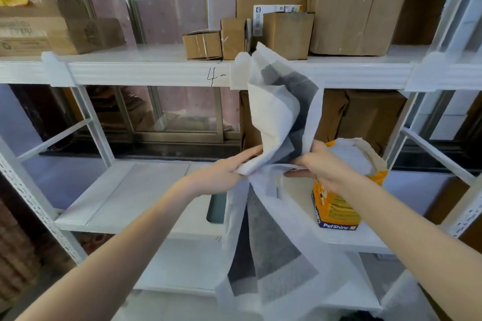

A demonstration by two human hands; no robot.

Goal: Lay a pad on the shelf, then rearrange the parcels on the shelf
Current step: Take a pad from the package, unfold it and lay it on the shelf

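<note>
White metal shelf (146,73) against a window; parcels (284,31) sit on its upper level, right of centre. Left hand (229,169) and right hand (315,164) each pinch the pad (276,122) mid-air before the shelf, probably to unfold it. Pad: thin, white border, grey centre, still creased. Orange pack (336,206) stands below the right hand.

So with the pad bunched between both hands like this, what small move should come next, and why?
Probably pull the hands apart to open the pad. The left hand and right hand grip it close together, so it hangs folded and crumpled, too bunched to lie flat on the shelf below.
</note>
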